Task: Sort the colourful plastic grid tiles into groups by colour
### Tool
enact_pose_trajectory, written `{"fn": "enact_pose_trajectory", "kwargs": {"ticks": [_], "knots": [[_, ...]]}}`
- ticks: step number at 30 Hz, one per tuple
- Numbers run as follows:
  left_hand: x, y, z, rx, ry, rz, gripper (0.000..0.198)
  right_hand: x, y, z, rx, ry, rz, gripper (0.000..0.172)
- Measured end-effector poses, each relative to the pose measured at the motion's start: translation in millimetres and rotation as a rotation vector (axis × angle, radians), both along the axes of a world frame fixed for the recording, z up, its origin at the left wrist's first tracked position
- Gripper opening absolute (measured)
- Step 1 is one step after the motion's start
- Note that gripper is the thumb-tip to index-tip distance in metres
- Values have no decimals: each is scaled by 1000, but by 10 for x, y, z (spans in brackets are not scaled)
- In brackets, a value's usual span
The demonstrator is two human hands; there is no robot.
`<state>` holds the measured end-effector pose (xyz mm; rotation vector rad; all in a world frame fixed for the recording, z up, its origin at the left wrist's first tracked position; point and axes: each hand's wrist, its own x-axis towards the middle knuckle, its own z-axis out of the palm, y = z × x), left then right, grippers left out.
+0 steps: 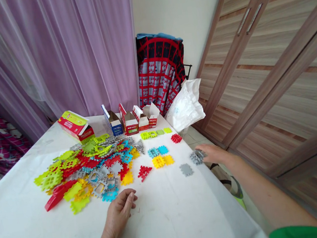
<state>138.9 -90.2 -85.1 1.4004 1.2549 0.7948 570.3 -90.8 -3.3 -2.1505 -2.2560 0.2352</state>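
Observation:
At the right edge of the table, my right hand [212, 153] grips a small stack of grey interlocking building pieces [197, 157] between its fingers. A flat grey square piece [186, 170] lies just beside it. My left hand [121, 207] rests on the table in front of the pile, fingers loosely curled together, with nothing visible in it. Nearby is a red triangular piece [144, 172]. Toward the middle right lie yellow pieces [162, 161], blue pieces [158, 150], a row of green pieces [156, 133] and a red stack [176, 138].
A large mixed pile of building pieces [95, 168] spreads over the left of the white table [169, 217]. Behind it lie a red and green box [75, 124], an open blue box [115, 126] and several open red-and-white boxes [131, 126]. A white plastic bag [185, 106] sits at the far right corner.

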Motion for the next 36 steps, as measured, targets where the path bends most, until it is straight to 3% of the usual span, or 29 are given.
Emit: {"fn": "enact_pose_trajectory", "kwargs": {"ticks": [4, 9, 14, 17, 19, 22, 27, 31, 34, 36], "knots": [[-2, -6, 15, 1, 14, -4, 48, 25, 26, -31, -67, -69, 5, 36], [-5, -17, 39, 10, 14, -5, 46, 70, 31, -110, -83, -54, -13, 53], [-5, -11, 14, 22, -10, 0, 44, 123, -95, -140, 28, 12, -64, 59], [-6, -7, -4, 16, -21, 7, 43, 5, -188, -157, 172, 60, -85, 52], [0, -13, -8, 17, -31, 9, 41, -215, -207, -209, 320, 118, -86, 42], [23, -29, -18, 17, -52, 14, 37, -776, -154, -364, 511, 278, -50, 33], [8, -64, -77, 59, -81, 44, 36, -1954, 3, -669, 536, 556, 145, 29], [-258, -42, -56, 361, 123, 104, 27, -2561, 36, -850, 520, 699, 216, 28], [-583, 38, -16, 685, 404, 199, 22, -2714, 14, -970, 532, 757, 211, 28], [-771, 98, -17, 800, 594, 240, 26, -2723, 7, -1032, 537, 783, 177, 27]]}}
